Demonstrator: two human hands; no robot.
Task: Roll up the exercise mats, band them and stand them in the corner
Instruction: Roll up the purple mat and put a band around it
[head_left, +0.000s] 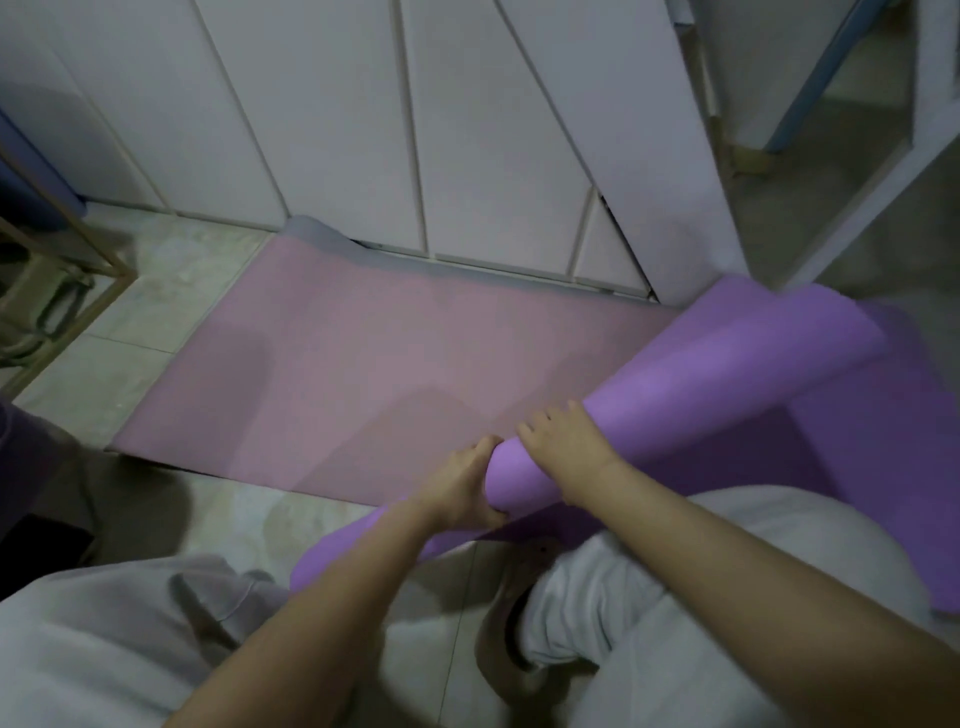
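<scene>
Both hands clasp the purple roll (701, 374) at centre right: left hand (467, 486) wrapped around it, right hand (566, 444) apparently curled over. Rolling step; next probably calls for an even push toward frame left across the flat mat (337, 374).

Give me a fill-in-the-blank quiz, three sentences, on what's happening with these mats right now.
The left hand and right hand hold a roll of ___ mat.
The pink mat lies ___ on the floor.
No ___ circles the roll yet.
Missing words: purple; flat; band.
</scene>
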